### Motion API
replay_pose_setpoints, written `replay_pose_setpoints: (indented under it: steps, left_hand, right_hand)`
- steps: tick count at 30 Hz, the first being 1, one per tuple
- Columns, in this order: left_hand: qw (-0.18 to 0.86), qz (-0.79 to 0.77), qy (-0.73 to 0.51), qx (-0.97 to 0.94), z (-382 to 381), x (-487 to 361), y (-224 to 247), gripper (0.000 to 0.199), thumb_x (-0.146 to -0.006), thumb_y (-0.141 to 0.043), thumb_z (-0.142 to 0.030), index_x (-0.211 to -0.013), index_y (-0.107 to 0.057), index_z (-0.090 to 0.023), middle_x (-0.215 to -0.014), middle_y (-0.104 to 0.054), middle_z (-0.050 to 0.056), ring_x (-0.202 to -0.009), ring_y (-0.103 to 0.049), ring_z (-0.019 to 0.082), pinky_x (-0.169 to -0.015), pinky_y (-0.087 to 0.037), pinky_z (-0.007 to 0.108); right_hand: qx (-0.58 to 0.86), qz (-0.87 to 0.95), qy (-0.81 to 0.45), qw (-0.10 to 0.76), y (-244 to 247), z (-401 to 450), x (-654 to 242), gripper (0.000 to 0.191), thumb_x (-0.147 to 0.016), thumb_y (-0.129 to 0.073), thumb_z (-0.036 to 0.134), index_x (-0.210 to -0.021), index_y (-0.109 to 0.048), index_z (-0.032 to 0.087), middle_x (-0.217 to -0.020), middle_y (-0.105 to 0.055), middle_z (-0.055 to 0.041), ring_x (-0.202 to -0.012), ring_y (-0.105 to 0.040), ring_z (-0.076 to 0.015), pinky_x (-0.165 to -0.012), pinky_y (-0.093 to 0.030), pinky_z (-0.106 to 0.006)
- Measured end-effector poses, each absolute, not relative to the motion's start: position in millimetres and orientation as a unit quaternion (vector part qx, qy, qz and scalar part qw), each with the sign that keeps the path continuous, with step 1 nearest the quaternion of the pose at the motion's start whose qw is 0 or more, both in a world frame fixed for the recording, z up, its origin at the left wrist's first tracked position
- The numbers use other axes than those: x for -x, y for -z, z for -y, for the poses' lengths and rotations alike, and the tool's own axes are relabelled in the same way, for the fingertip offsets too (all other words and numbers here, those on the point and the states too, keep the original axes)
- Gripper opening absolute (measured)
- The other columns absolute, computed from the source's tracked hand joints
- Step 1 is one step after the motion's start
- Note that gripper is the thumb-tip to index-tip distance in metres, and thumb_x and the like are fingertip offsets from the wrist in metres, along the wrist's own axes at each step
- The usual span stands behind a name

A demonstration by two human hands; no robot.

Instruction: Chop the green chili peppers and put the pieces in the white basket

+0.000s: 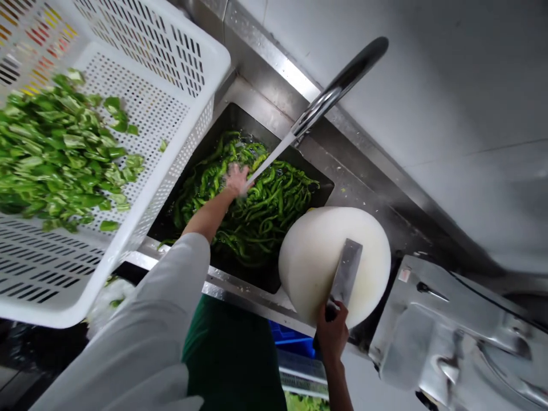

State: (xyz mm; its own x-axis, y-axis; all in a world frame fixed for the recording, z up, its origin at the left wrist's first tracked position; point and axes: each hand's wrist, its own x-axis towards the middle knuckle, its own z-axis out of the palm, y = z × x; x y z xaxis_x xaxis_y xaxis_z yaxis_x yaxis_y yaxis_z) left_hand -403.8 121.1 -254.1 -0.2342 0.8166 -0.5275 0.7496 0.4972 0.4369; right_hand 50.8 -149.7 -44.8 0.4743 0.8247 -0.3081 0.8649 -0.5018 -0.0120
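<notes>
1. Left hand (236,180): fingers spread, among green peppers (280,197) in sink (240,119), beside running water (274,157).
2. Right hand (333,331): closed on cleaver (348,265), over white board (308,257).
3. Apparent step: rinsing; next move seemingly calls for loose, gathering fingers.

Free entry to the sink (238,117) runs over its near rim, between the left forearm (212,217) and the round cutting board (308,260). The perforated plastic basket (171,171) walls off the left; the faucet (329,97) and its stream cross from the far right. The cleaver (347,267) bars the board's middle, with bare surface to its left.
</notes>
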Motion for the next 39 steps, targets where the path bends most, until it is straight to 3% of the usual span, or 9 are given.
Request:
replay_pose_setpoints:
  steps: [4, 9, 14, 18, 24, 29, 32, 35, 39]
  left_hand:
    - [0.35, -0.839, -0.064, -0.411, -168, 419, 257, 0.083, -0.094, -0.063, -0.051, -0.163, -0.027, -0.022, -0.171, -0.005, 0.021, -0.148, -0.031, 0.044, -0.112, -0.036, 0.063]
    - [0.28, -0.809, -0.066, -0.513, -68, 359, 229, 0.069, -0.102, -0.034, -0.052, -0.165, -0.022, -0.025, -0.171, -0.015, 0.015, -0.157, -0.008, 0.043, -0.117, -0.023, 0.073]
    - [0.306, -0.68, -0.051, -0.665, 54, 299, 213, 0.088, -0.087, -0.063, -0.06, -0.163, -0.029, -0.031, -0.173, -0.008, 0.01, -0.155, 0.007, 0.051, -0.119, -0.006, 0.077]
    - [0.331, -0.621, -0.043, -0.709, 28, 314, 233, 0.083, -0.082, -0.072, -0.061, -0.156, -0.041, -0.041, -0.173, -0.009, 0.004, -0.154, 0.011, 0.05, -0.116, -0.004, 0.078]
    - [0.371, -0.609, -0.01, -0.701, -71, 377, 275, 0.072, -0.087, -0.073, -0.048, -0.154, -0.046, -0.039, -0.172, -0.014, 0.005, -0.15, -0.012, 0.05, -0.115, -0.01, 0.075]
    - [0.349, -0.687, 0.007, -0.638, -33, 342, 259, 0.069, -0.097, -0.054, -0.047, -0.161, -0.027, -0.044, -0.173, -0.007, 0.007, -0.148, -0.021, 0.054, -0.109, -0.027, 0.075]
    - [0.385, -0.658, 0.096, -0.64, -6, 325, 229, 0.084, -0.09, -0.065, -0.035, -0.163, -0.024, -0.039, -0.172, -0.008, 0.014, -0.146, -0.025, 0.057, -0.102, -0.039, 0.071]
    - [0.438, -0.585, 0.179, -0.658, -22, 321, 198, 0.071, -0.085, -0.068, -0.024, -0.153, -0.049, -0.027, -0.162, -0.034, 0.023, -0.133, -0.05, 0.05, -0.094, -0.051, 0.055]
    - [0.344, -0.606, 0.037, -0.716, -87, 290, 175, 0.04, -0.096, -0.047, -0.02, -0.129, -0.068, -0.013, -0.117, -0.07, 0.021, -0.114, -0.065, 0.036, -0.099, -0.049, 0.049]
  right_hand:
    - [-0.858, -0.492, 0.136, 0.054, 48, 153, -53, 0.064, -0.088, -0.05, 0.068, -0.129, -0.056, 0.02, -0.099, -0.076, -0.0133, -0.09, -0.071, -0.0322, -0.076, -0.051, -0.037]
    - [-0.872, -0.473, 0.115, 0.047, 51, 155, -49, 0.067, -0.086, -0.052, 0.069, -0.13, -0.057, 0.019, -0.101, -0.075, -0.0152, -0.09, -0.07, -0.0338, -0.078, -0.051, -0.04]
    - [-0.872, -0.466, 0.138, 0.056, 47, 153, -49, 0.067, -0.085, -0.053, 0.068, -0.131, -0.056, 0.019, -0.1, -0.075, -0.0147, -0.091, -0.07, -0.0342, -0.078, -0.051, -0.04]
    - [-0.874, -0.461, 0.141, 0.063, 45, 151, -49, 0.067, -0.084, -0.056, 0.067, -0.131, -0.055, 0.019, -0.101, -0.075, -0.0149, -0.091, -0.07, -0.0336, -0.078, -0.051, -0.04]
    - [-0.87, -0.471, 0.137, 0.052, 46, 152, -49, 0.066, -0.084, -0.057, 0.065, -0.131, -0.055, 0.019, -0.101, -0.075, -0.0142, -0.09, -0.07, -0.032, -0.078, -0.05, -0.039]
    - [-0.869, -0.48, 0.115, 0.044, 48, 154, -48, 0.062, -0.086, -0.056, 0.063, -0.13, -0.056, 0.019, -0.1, -0.074, -0.0132, -0.09, -0.069, -0.0325, -0.078, -0.049, -0.039]
    - [-0.868, -0.481, 0.118, 0.044, 49, 154, -47, 0.062, -0.086, -0.055, 0.063, -0.13, -0.056, 0.019, -0.098, -0.074, -0.0126, -0.09, -0.069, -0.0326, -0.078, -0.048, -0.039]
    - [-0.866, -0.482, 0.123, 0.043, 49, 154, -47, 0.062, -0.086, -0.054, 0.064, -0.13, -0.056, 0.019, -0.098, -0.075, -0.0126, -0.088, -0.07, -0.0317, -0.076, -0.048, -0.037]
    - [-0.862, -0.491, 0.124, 0.031, 48, 153, -46, 0.061, -0.087, -0.052, 0.064, -0.128, -0.056, 0.018, -0.097, -0.075, -0.0124, -0.087, -0.07, -0.0302, -0.076, -0.048, -0.036]
